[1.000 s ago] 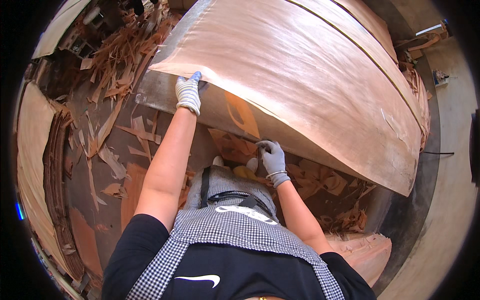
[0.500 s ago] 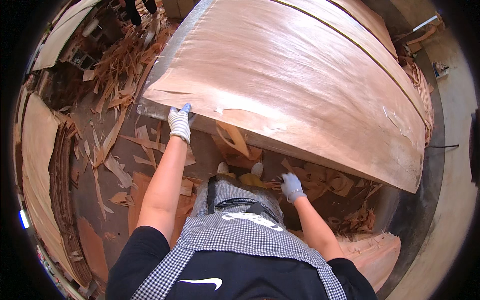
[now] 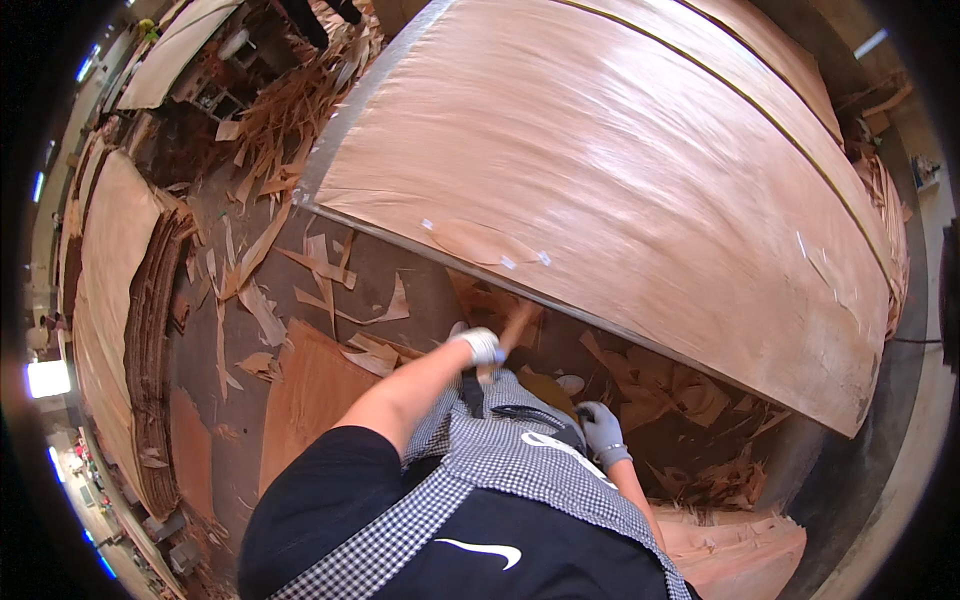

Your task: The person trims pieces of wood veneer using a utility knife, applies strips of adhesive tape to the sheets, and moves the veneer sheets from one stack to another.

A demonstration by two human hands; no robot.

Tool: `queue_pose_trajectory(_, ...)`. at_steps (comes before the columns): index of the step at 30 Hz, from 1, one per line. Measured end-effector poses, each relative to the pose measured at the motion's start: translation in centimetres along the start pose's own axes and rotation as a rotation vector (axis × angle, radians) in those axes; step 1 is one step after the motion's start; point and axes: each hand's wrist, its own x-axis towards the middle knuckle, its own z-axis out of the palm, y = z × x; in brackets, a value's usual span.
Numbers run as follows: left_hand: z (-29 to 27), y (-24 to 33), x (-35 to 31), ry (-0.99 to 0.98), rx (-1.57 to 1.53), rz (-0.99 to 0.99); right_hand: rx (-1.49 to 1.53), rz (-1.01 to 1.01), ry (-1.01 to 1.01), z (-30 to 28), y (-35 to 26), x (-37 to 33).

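A large, thin wood veneer sheet point(image 3: 600, 150) covers the raised table in front of me. Close to its near edge lies a leaf-shaped veneer patch point(image 3: 480, 243), with small pieces of pale tape point(image 3: 508, 262) at its ends. My left hand point(image 3: 483, 348), in a white and blue work glove, is closed round a narrow veneer strip point(image 3: 517, 326) below the table edge; motion blurs the strip. My right hand point(image 3: 602, 434), in a grey glove, hangs beside my checked apron point(image 3: 510, 450). Its fingers are curled, and whatever they may hold is hidden.
Veneer scraps point(image 3: 300, 110) litter the floor at the far left. A tall stack of veneer sheets point(image 3: 125, 300) stands at the left. One broad veneer offcut point(image 3: 315, 390) lies near my left arm, and a pale veneer pile point(image 3: 740, 550) is at the lower right. Another person's legs point(image 3: 305, 20) show at the top.
My left hand has left the table's left corner, come down toward my body and taken hold of the veneer strip. My right hand has drawn in closer to my apron. The view has shifted.
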Motion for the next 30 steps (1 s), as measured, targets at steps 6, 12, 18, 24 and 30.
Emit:
queue_pose_trajectory(6, 3.7, 18.2, 3.7, 0.081, 0.361, -0.039, 0.011, 0.222, 0.14, -7.2, 15.5, -10.0)
queue_pose_trajectory(12, 0.7, 35.6, 9.3, 0.084, 0.506, 0.084, 0.0, 0.339, 0.662, -13.9, 25.9, -20.7)
queue_pose_trajectory(18, 3.1, 53.9, 12.9, -0.137, 0.532, 0.554, 0.136, 0.459, 0.782, -16.6, 26.0, -23.3)
queue_pose_trajectory(24, 6.0, 67.5, 16.9, -0.134, 0.659, 0.836, 0.403, 0.372, 0.937, -27.0, 33.6, -26.6)
queue_pose_trajectory(30, 9.3, 83.0, 25.4, -0.207, 0.642, 1.019, 0.42, 0.815, 1.048, -32.8, 48.9, -32.5)
